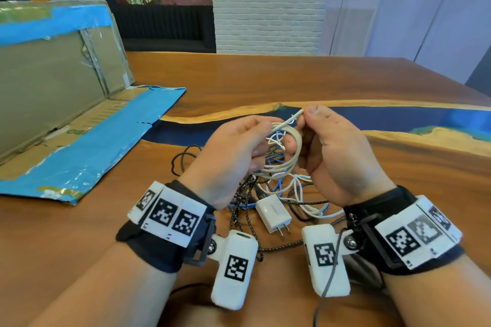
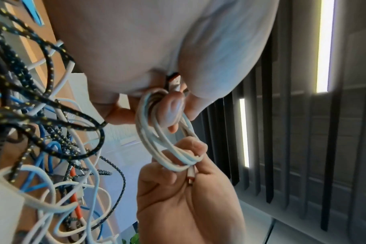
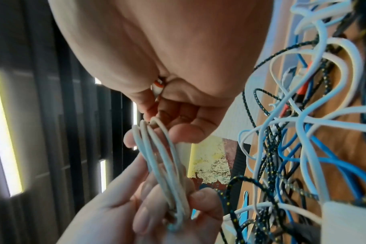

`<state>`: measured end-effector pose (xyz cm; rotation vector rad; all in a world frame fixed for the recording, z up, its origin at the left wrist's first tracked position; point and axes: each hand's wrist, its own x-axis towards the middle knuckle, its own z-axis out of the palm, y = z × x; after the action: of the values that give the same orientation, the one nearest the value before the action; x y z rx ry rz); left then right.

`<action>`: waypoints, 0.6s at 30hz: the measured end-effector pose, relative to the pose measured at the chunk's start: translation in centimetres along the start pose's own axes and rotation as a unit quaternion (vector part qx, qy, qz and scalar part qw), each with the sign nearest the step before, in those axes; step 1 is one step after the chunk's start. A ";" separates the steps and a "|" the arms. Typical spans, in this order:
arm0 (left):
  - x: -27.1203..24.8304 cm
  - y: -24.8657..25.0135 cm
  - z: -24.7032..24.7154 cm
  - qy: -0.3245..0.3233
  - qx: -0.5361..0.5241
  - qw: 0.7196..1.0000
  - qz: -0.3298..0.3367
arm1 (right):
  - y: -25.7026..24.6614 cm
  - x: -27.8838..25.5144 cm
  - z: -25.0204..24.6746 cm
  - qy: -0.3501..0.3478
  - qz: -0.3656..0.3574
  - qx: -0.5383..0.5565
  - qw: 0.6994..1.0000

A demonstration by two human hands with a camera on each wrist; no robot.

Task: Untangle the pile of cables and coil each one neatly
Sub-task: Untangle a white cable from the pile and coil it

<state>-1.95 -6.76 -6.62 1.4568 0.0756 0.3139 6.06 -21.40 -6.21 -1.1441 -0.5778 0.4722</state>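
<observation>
A white cable coil [image 1: 288, 152] of several loops hangs above the table between both hands. My left hand [image 1: 261, 138] grips one side of the coil, fingers curled round the loops. My right hand [image 1: 305, 115] pinches the cable's free end [image 1: 293, 117] at the top and holds the other side. In the left wrist view the coil [image 2: 157, 142] runs from the left hand [image 2: 167, 107] down to the right hand [image 2: 186, 163]. The right wrist view shows the coil [image 3: 163, 165] between the right hand [image 3: 157, 130] and the left hand [image 3: 173, 208]. The tangled pile [image 1: 265, 191] lies underneath.
The pile holds black braided, blue and white cables, with a white charger plug [image 1: 273, 216] at its near side. A flattened cardboard box with blue tape [image 1: 79, 127] lies and leans at the left. The wooden table [image 1: 398, 194] has a blue resin strip across it.
</observation>
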 end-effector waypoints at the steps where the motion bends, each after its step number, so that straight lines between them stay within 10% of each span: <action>1: 0.0 -0.1 0.1 0.006 0.018 1.000 0.001 | 0.0 0.0 0.1 0.017 -0.004 -0.033 0.999; 18: -0.4 -0.5 0.6 0.037 0.101 0.987 0.123 | 1.1 0.2 -0.3 -0.003 0.079 -0.112 0.991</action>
<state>-2.09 -7.48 -7.05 1.6593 -0.0135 0.5749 6.32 -21.15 -7.29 -1.4096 -0.5575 0.5564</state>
